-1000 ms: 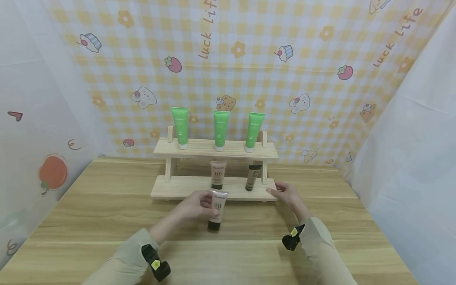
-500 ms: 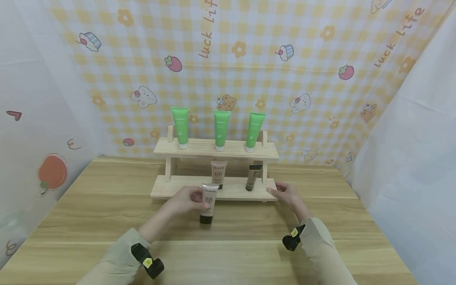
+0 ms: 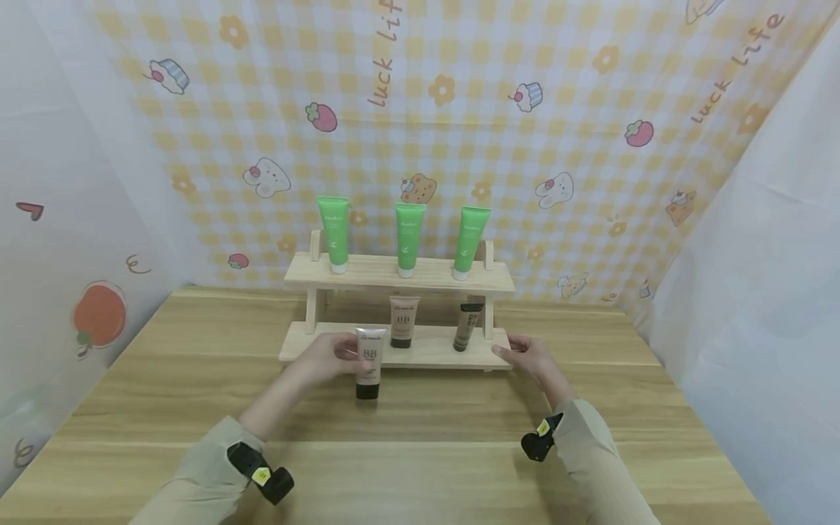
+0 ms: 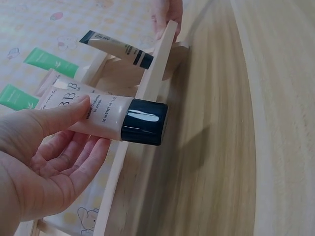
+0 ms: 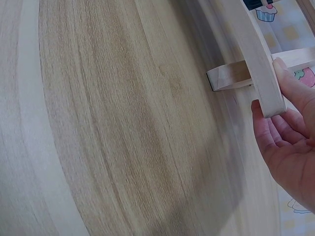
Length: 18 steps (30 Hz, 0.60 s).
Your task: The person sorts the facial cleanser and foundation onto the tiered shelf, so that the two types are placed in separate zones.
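My left hand [image 3: 328, 358] pinches a pale pink BB cream tube [image 3: 370, 357] between thumb and fingers, black cap downward, in front of the wooden two-tier rack [image 3: 433, 356]. In the left wrist view the tube's black cap [image 4: 144, 122] points away from the palm, clear of the tabletop. With thumb above and fingers below, my right hand [image 3: 527, 356] grips the right end of the rack's lower shelf [image 5: 263, 64]. On that shelf stand another BB cream tube [image 3: 403, 321] at the middle and a slimmer, tilted tube with dark ends [image 3: 467, 327] at the right.
Three green tubes, left [image 3: 335, 233], middle [image 3: 410, 239] and right [image 3: 470, 242], stand on the upper shelf [image 3: 374, 270]. Behind the rack hangs a yellow checked cloth [image 3: 459, 146]. The wooden tabletop [image 3: 420, 467] stretches out in front.
My left hand has carried the BB cream tube leftward and up, from before the middle of the rack toward its left half. The right hand keeps its grip on the shelf end.
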Each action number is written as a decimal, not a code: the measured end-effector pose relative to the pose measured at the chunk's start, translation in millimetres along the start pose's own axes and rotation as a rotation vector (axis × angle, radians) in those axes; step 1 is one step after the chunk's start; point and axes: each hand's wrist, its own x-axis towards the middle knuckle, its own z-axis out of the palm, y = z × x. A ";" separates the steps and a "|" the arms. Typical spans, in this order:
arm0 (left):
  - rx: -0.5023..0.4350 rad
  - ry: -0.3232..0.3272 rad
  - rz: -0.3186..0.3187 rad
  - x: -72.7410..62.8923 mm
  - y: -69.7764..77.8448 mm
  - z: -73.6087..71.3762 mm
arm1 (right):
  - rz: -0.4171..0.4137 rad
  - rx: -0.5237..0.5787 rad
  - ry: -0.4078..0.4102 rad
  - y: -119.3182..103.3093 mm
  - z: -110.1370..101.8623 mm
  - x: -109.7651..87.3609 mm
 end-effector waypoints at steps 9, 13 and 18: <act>-0.023 0.013 0.054 1.3 -0.1 -15.9 | -0.017 0.010 -0.004 1.1 0.6 -1.4; -0.012 0.036 0.032 2.4 -0.9 -21.3 | -0.018 0.016 -0.005 0.3 0.6 -1.5; -0.001 0.060 0.007 4.3 -1.7 -26.4 | -0.001 0.013 0.002 -1.3 0.6 -2.4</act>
